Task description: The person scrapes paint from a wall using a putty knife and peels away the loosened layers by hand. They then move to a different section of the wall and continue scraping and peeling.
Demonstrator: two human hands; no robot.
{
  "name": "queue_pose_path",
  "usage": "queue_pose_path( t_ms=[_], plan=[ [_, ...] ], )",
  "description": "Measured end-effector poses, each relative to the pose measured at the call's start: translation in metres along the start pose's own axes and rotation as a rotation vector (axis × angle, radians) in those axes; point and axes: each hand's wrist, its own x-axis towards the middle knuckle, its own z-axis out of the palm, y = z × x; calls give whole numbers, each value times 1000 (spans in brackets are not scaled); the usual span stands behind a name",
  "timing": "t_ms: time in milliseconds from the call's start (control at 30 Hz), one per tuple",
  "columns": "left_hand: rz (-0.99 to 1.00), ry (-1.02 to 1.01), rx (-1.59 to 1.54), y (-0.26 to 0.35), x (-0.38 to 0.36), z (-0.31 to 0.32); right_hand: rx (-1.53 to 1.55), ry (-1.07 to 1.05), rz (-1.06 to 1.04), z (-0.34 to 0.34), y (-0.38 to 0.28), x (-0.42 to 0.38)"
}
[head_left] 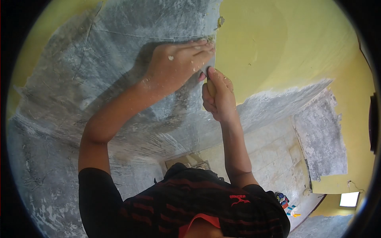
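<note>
Right grip (pixel 217 97) wraps the scraper (pixel 210 77) handle — left hand (pixel 178 63) presses its blade flat against the wall (pixel 99 79).

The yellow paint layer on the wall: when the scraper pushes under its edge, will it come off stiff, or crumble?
The yellow paint layer probably breaks into brittle flakes: its border with the scraped grey wall is ragged, and pale crumbs stick to the left hand. A small curled scrap at the top edge suggests it is thin and light. The scraper in the right hand looks stiff.

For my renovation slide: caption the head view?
Left hand braces the wall; right hand grips a scraper.
</note>
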Motion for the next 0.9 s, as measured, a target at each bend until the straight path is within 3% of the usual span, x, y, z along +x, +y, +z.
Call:
queue_pose_path(
  t_ms=[67, 367, 467, 700, 767, 900],
  plan=[
    [-20, -77, 16, 10, -8, 3, -14, -7, 23, -8, 8, -5],
    [-44, 35, 27, -5, 30, -2, -16, 27, -25, 4, -32, 11],
    [-84, -125, -34, 0, 26, 0, 51, 31, 20, -1, -26, 3],
    [0, 68, 82, -8, 37, 4, -43, 57, -8, 2, -46, 15],
    [-127, -16, 37, -13, 53, -11, -23, -12, -34, 10, -65, 22],
    [-110, -62, 102, -7, 46, -8, 11, 23, 23, 9, -53, 12]
  ],
)
